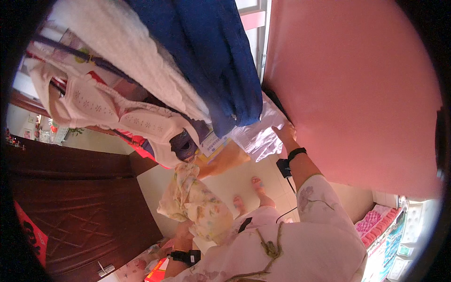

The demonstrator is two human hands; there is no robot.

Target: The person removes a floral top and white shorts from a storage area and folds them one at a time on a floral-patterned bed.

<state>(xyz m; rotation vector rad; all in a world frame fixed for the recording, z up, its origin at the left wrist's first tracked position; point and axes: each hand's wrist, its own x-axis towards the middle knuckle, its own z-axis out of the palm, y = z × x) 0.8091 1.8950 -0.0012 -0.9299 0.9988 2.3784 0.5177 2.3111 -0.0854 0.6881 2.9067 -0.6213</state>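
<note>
My left hand (184, 230) is low in the view, closed at the lower edge of a pale yellow floral cloth (199, 207). The cloth hangs bunched and partly hides my fingers. Farther up and to the right, my right hand (285, 133) grips the edge of a pale lavender-white garment (257, 137), right beside the pink wall panel. A dark blue garment (202, 56) hangs above it and covers its top. Left of the blue one hang a fluffy white cloth (136, 47) and a white bra (108, 110) with flower-patterned cups.
A pink panel (347, 89) fills the right side. The dark brown door (75, 211) stands at the left. An orange-tan item (225, 160) and a printed sheet (212, 145) show behind the clothes. Pink slippers (256, 181) are on my feet. A bed with pink bedding (376, 223) is at lower right.
</note>
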